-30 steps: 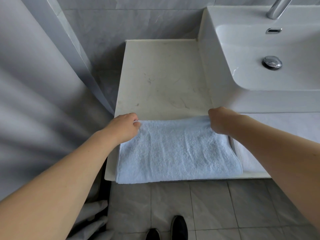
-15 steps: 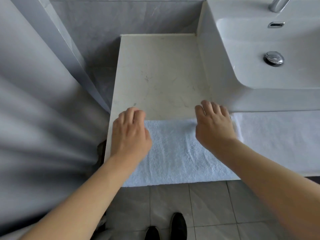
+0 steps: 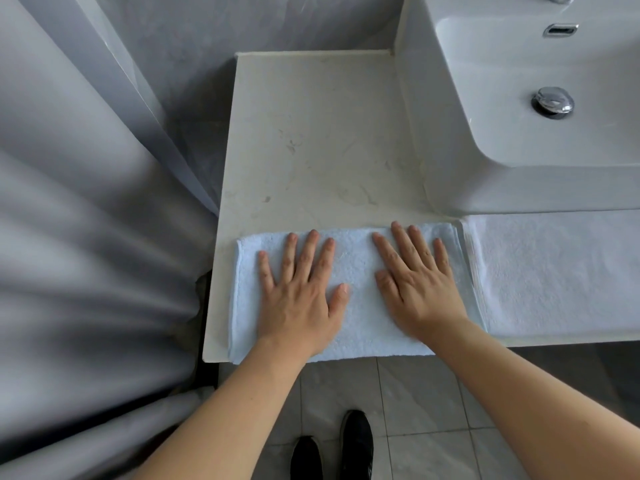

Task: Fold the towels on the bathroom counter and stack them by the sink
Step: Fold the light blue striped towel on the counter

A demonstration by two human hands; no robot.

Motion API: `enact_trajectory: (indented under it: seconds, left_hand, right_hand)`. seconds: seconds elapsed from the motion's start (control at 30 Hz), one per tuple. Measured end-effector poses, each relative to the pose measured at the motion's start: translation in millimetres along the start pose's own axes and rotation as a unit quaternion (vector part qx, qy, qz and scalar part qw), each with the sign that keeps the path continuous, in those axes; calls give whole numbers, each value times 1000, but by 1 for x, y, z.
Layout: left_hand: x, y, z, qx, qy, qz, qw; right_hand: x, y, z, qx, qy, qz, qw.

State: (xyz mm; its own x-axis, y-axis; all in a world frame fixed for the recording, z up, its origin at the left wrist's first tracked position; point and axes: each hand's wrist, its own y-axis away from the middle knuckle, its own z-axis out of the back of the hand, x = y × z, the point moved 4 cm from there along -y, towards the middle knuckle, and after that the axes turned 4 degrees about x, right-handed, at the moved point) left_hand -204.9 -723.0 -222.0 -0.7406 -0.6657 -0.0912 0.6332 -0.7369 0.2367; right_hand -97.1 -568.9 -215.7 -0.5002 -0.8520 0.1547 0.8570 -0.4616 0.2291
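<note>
Standing over the table (image 3: 311, 140), you had most of its pale stone bare, with the white sink (image 3: 519, 188) raised at your right and a grey curtain (image 3: 86, 237) hanging at your left. A white towel (image 3: 561, 271) lay spread flat along the near edge in front of the sink, touching the right side of the pale blue towel (image 3: 356, 327) you were working on.

That blue towel sat at the near left corner of the table, its front edge at or just over the lip. A second before, you had pinched its far corners, one in each hand; half a second before, your hands had let go and were hovering above the far edge. Now both lay flat on top of it, so I judge the fold was made and you were pressing it smooth. It looked ready for another fold or for moving beside the sink; the white towel was not yet folded.

Your left hand (image 3: 298, 299) rested palm down on the left half, fingers (image 3: 308, 251) spread and straight, gripping nothing. Your right hand (image 3: 419, 289) did the same on the right half, fingers (image 3: 405, 244) splayed toward the far edge, pressing, not holding.
</note>
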Motion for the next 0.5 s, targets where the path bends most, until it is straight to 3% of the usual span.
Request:
enact_trajectory:
  seconds: [0.5]
  left_hand:
    - [64, 7, 7, -16, 30, 48, 998]
  right_hand:
    - [-23, 0, 0, -8, 3, -33, 999]
